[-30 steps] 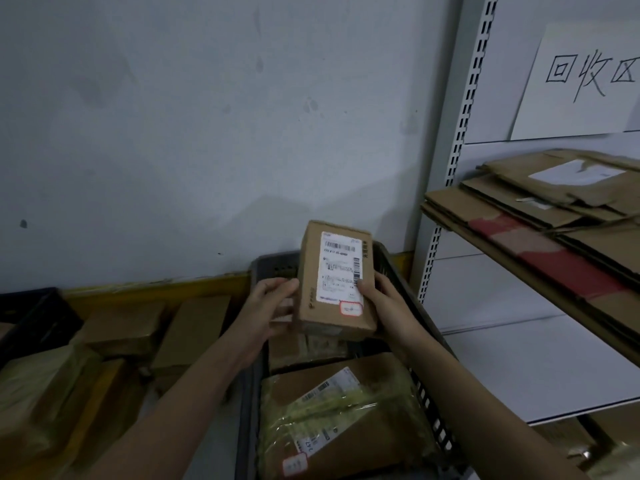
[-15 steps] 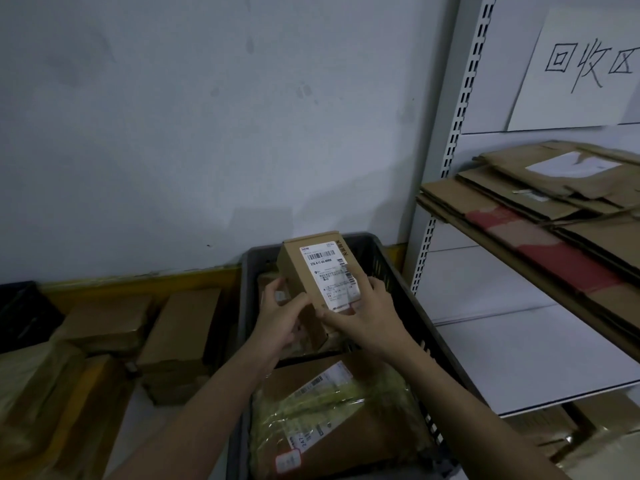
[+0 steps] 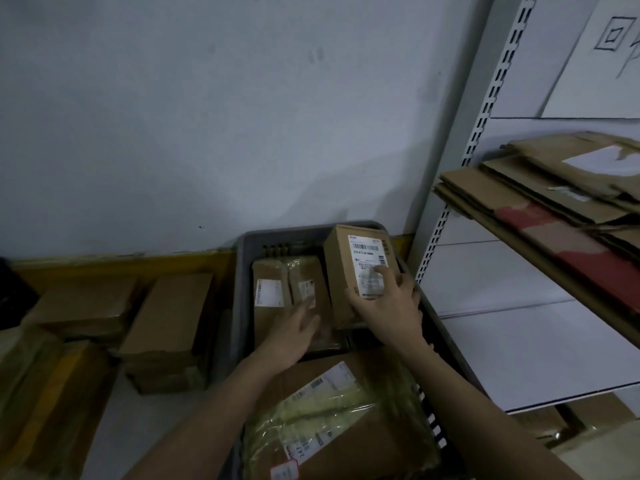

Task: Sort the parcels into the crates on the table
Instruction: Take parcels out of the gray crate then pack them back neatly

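Right hand (image 3: 386,311) grips a labelled cardboard box (image 3: 360,271), tilted, at the far right corner of the grey crate (image 3: 242,306). Left hand (image 3: 291,336), fingers relaxed and spread, rests on 2 wrapped parcels (image 3: 287,292) along the crate's far edge.

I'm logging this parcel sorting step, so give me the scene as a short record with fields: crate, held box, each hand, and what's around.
crate: grey crate against the wall, holding several parcels
held box: small box, label up, tilted at the crate's far right corner
right hand: grips the small box at its near end
left hand: fingers spread over the wrapped parcels in the crate, gripping nothing
near parcel: large parcel in yellowish wrap at the crate's near end
left of crate: stacked boxes
right: shelf of flattened cardboard
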`<act>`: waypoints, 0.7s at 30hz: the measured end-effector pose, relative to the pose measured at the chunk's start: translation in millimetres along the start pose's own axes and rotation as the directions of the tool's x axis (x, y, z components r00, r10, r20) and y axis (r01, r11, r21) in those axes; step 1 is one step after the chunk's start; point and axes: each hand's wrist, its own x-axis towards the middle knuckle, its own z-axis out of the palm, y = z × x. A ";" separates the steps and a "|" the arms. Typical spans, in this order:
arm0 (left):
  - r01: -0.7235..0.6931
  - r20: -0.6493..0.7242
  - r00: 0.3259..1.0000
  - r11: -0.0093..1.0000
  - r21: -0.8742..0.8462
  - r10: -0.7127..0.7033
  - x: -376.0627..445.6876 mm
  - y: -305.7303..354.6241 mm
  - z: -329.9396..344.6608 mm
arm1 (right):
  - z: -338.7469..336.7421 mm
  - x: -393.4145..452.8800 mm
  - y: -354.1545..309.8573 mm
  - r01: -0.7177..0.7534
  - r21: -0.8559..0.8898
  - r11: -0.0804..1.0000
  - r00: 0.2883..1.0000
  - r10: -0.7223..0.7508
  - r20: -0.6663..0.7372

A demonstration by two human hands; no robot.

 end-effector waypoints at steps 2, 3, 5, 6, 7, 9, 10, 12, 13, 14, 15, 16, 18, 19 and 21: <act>0.026 0.065 0.997 0.949 0.314 -0.049 2.5 -14.7 2.0 | 12.5 11.5 1.5 -0.009 -0.050 0.999 1.000 0.009 0.009; 0.037 0.059 0.996 0.936 0.350 -0.062 2.8 -16.1 1.9 | 19.2 17.6 1.8 -0.012 -0.082 0.997 1.000 0.013 0.006; 0.054 0.014 0.998 0.946 0.320 -0.062 2.9 -14.7 2.4 | 32.6 29.3 3.7 -0.041 -0.134 0.990 0.999 0.042 0.005; 0.056 -0.006 0.998 0.948 0.312 -0.057 3.2 -13.8 3.3 | 38.6 35.5 5.8 -0.064 -0.150 0.987 0.998 0.066 0.006; 0.060 -0.019 0.998 0.947 0.316 -0.057 3.6 -13.9 4.3 | 44.1 41.4 8.7 -0.080 -0.172 0.982 0.997 0.082 0.005; 0.068 -0.039 0.998 0.942 0.328 -0.059 4.0 -15.5 5.3 | 56.5 49.9 15.4 -0.061 -0.249 0.967 0.998 0.062 -0.005; 0.066 -0.049 0.997 0.943 0.325 -0.053 4.4 -16.1 5.2 | 63.7 52.9 19.1 -0.033 -0.284 0.958 0.999 0.034 -0.002; 0.048 -0.068 0.997 0.951 0.306 -0.029 5.6 -16.6 4.7 | 79.5 59.5 25.8 0.015 -0.330 0.944 0.999 -0.005 0.033; 0.041 -0.074 0.997 0.956 0.289 -0.021 6.1 -17.0 4.1 | 87.8 64.2 29.4 0.028 -0.347 0.938 0.998 -0.008 0.060; 0.037 -0.076 0.997 0.962 0.271 -0.017 6.1 -17.5 3.4 | 95.3 70.5 33.4 0.032 -0.359 0.933 0.996 0.001 0.092; 0.032 -0.075 0.997 0.966 0.257 -0.013 6.4 -18.4 2.8 | 102.3 77.9 37.8 0.020 -0.364 0.931 0.991 0.030 0.131; 0.026 -0.070 0.997 0.967 0.253 -0.008 6.7 -19.4 2.3 | 108.3 86.3 41.7 -0.009 -0.363 0.932 0.980 0.080 0.181; 0.023 -0.063 0.998 0.964 0.265 -0.007 7.2 -20.0 1.5 | 119.8 101.7 49.2 -0.074 -0.373 0.925 0.928 0.201 0.315; 0.029 -0.062 0.998 0.961 0.274 -0.012 7.4 -19.8 1.3 | 124.6 108.1 52.3 -0.087 -0.392 0.916 0.891 0.248 0.381; 0.030 -0.071 0.997 0.958 0.285 -0.011 8.4 -19.5 1.6 | 132.9 118.6 55.5 -0.079 -0.426 0.901 0.839 0.291 0.461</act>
